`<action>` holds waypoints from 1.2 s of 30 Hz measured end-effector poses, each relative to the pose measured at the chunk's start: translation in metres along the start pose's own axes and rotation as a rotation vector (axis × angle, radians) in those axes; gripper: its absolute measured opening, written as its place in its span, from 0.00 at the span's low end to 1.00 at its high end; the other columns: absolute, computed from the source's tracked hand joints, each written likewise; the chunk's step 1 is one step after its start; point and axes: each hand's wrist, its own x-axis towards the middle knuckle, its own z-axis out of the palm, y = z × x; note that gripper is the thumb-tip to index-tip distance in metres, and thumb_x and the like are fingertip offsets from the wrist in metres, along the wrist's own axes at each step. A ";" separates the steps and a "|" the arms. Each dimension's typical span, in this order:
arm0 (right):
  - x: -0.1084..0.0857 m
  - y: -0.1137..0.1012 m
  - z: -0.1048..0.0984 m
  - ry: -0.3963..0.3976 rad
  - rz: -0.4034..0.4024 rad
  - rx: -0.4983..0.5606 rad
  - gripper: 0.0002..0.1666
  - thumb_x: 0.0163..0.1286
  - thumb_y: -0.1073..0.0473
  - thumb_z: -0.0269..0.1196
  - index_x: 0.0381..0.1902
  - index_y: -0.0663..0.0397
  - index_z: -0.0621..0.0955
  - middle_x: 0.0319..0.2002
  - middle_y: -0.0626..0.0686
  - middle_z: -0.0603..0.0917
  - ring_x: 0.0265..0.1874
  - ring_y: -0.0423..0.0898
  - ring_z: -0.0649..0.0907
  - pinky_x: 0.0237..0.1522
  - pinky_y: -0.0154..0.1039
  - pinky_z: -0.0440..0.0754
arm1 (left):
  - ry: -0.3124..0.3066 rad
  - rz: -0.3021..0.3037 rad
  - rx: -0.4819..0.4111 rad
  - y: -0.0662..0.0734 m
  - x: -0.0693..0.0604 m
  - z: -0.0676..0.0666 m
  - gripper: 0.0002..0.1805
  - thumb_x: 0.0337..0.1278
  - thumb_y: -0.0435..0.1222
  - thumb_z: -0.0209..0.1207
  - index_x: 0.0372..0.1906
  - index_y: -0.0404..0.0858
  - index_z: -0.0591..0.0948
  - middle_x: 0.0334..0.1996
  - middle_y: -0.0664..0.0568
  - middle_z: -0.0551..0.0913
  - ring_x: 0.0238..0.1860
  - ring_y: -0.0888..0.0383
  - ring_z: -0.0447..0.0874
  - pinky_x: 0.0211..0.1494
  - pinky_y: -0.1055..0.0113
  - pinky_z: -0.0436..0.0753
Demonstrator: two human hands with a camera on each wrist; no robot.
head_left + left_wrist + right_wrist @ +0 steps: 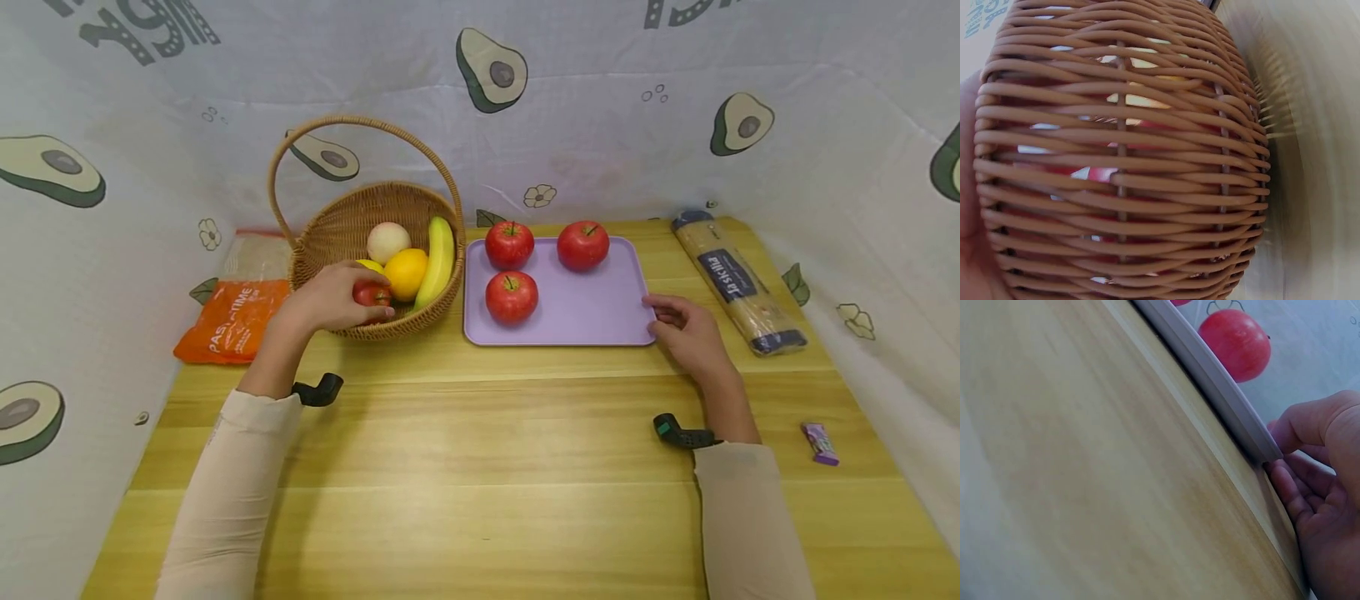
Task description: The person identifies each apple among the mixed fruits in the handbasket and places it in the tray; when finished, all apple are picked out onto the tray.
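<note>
In the head view my left hand [326,297] reaches over the near left rim of a wicker basket [341,225], fingers and thumb curled round a red apple [372,293]. The left wrist view shows mostly woven basket side [1122,187], with red glimpsed through the gaps. My right hand [688,335] pinches the right edge of a lilac tray [592,308]; in the right wrist view its thumb and fingers [1300,431] meet at the tray corner. Three red apples, among them a front one [512,297], a back left one [509,245] and a back right one [582,245], sit on the tray.
Inside the basket lie a banana [437,262], an orange fruit [406,274], a pale round fruit [387,242] and a yellow fruit, partly hidden. An orange pasta bag [240,321] stands left, a noodle pack [738,283] right, and a small purple wrapper [821,443] nearer.
</note>
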 end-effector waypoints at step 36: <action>0.004 -0.006 -0.003 -0.064 0.029 -0.037 0.27 0.75 0.64 0.58 0.71 0.58 0.75 0.68 0.63 0.75 0.60 0.52 0.75 0.50 0.16 0.69 | 0.193 -0.114 -0.169 0.001 -0.003 -0.004 0.39 0.41 0.50 0.80 0.64 0.47 0.82 0.66 0.41 0.78 0.64 0.38 0.73 0.62 0.40 0.80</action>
